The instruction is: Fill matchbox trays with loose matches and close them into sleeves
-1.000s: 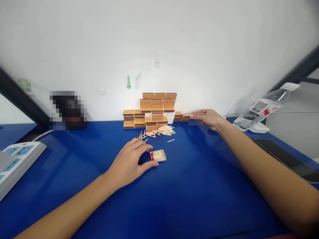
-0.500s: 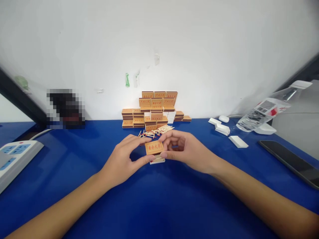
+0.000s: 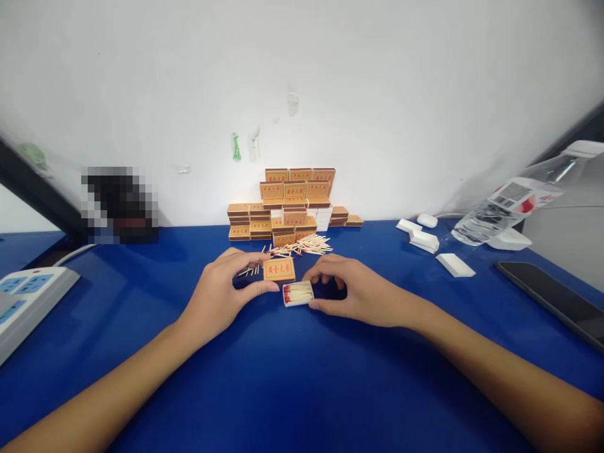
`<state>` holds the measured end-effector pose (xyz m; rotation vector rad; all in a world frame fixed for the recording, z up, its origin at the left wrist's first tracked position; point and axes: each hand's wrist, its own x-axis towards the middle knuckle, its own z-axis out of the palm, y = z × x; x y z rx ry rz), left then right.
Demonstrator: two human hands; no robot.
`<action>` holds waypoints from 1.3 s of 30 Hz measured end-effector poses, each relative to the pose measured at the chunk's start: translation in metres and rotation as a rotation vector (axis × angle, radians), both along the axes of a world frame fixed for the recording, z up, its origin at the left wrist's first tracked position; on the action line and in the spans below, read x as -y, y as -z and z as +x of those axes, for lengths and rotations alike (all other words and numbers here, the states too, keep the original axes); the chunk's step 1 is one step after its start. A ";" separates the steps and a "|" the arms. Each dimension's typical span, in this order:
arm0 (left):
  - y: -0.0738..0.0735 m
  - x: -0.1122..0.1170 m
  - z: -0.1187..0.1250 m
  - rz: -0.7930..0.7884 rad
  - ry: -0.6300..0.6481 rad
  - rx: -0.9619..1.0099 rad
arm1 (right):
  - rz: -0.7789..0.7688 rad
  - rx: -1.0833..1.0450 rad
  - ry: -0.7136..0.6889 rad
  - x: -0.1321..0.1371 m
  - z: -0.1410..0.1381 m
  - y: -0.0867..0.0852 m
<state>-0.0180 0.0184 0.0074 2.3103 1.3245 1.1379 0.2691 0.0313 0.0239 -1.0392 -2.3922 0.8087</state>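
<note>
My left hand (image 3: 226, 280) is closed on an orange matchbox sleeve (image 3: 278, 269) with red lettering, gripped between thumb and fingers at its left end. Just below and to the right of the sleeve is a white matchbox tray (image 3: 298, 303) filled with red-headed matches. My right hand (image 3: 349, 286) pinches that tray at its right end, thumb at the near corner and fingers behind. Sleeve and tray are apart from each other. Behind them lies a loose heap of matches (image 3: 314, 244), spread leftward past the sleeve.
Stacked matchboxes (image 3: 250, 231) stand against the wall. At the right are white trays (image 3: 455, 265), a white earphone-like case (image 3: 427, 221), a leaning plastic bottle (image 3: 491, 217) and a black phone (image 3: 552, 299). A power strip (image 3: 35, 299) lies at the left on the blue table (image 3: 302, 390).
The sleeve has shifted left in my left hand, off the tray it was covering. The filled tray now shows fully in my right hand, which has moved off the sleeve.
</note>
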 end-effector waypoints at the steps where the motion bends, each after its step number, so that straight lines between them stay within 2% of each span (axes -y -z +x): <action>1: 0.000 0.000 0.000 -0.006 -0.007 0.003 | 0.010 -0.009 0.016 -0.003 0.004 -0.001; 6: -0.003 0.000 -0.001 -0.027 -0.023 0.015 | -0.127 -0.122 0.073 -0.018 0.023 -0.010; 12: -0.003 0.000 -0.001 -0.064 -0.012 0.027 | -0.214 -0.209 0.045 -0.015 0.021 -0.014; 23: -0.001 0.000 0.001 -0.114 0.021 0.041 | -0.187 -0.205 0.039 -0.011 0.018 -0.016; 39: -0.007 0.001 0.002 -0.132 0.026 0.068 | -0.104 -0.179 0.082 -0.008 0.017 -0.017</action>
